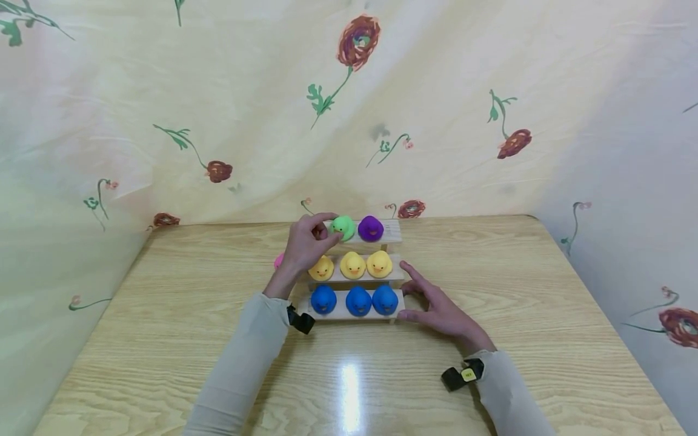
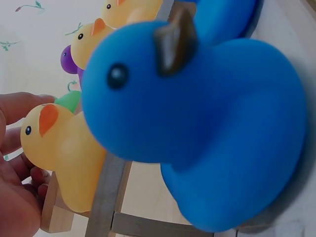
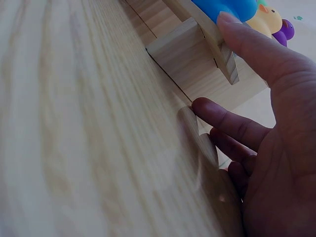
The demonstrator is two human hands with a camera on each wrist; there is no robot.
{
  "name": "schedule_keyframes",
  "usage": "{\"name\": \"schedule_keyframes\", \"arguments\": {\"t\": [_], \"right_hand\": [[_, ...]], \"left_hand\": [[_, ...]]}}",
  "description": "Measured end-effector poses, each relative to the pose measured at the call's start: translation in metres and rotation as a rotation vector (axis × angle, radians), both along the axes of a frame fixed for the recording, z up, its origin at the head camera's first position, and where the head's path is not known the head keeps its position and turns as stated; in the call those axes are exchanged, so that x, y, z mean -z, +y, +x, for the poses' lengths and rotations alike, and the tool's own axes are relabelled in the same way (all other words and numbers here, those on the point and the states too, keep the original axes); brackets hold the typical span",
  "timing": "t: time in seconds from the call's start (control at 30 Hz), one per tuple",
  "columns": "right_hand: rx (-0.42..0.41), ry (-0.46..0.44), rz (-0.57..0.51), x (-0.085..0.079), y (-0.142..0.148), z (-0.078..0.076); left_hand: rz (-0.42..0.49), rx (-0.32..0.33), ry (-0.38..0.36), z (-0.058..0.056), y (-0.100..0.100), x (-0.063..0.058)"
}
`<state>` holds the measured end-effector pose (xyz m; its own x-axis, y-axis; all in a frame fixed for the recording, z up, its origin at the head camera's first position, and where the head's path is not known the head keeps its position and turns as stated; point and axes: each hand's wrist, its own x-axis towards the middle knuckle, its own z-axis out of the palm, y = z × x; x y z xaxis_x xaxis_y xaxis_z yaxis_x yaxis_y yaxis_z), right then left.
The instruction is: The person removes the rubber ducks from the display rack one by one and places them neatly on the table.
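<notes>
On the top step of a three-tier wooden rack (image 1: 391,233), my left hand (image 1: 306,243) pinches a green rubber duck (image 1: 343,225) between thumb and fingers. To its right sits a purple duck (image 1: 371,228). Three yellow ducks (image 1: 353,265) line the middle step, and three blue ducks (image 1: 358,301) the bottom one. In the left wrist view, a blue duck (image 2: 207,128) up close fills much of the picture, and only a bit of the green duck (image 2: 69,101) shows. My right hand (image 1: 440,309) is spread at the rack's right end, its fingertips (image 3: 205,107) beside the lower support.
Something pink (image 1: 279,260) peeks out left of the rack, mostly behind my left wrist. The rack stands toward the back of a wood-grain table (image 1: 518,272), with a flowered cloth (image 1: 262,91) hanging behind it. Each wrist wears a small black camera (image 1: 302,321).
</notes>
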<state>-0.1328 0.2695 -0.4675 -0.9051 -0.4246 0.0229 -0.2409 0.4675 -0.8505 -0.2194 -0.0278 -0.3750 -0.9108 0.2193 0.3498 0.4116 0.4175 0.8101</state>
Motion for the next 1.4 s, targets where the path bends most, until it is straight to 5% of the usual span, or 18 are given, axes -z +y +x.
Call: {"name": "schedule_keyframes", "arguments": {"t": [0.47, 1.4], "right_hand": [[0.004, -0.014, -0.003, 0.000, -0.001, -0.002], [0.002, -0.029, -0.022, 0.000, 0.001, -0.003]], "left_hand": [[-0.010, -0.100, 0.069, 0.005, -0.011, -0.003], [-0.008, -0.232, 0.108, 0.014, -0.068, -0.003]]}}
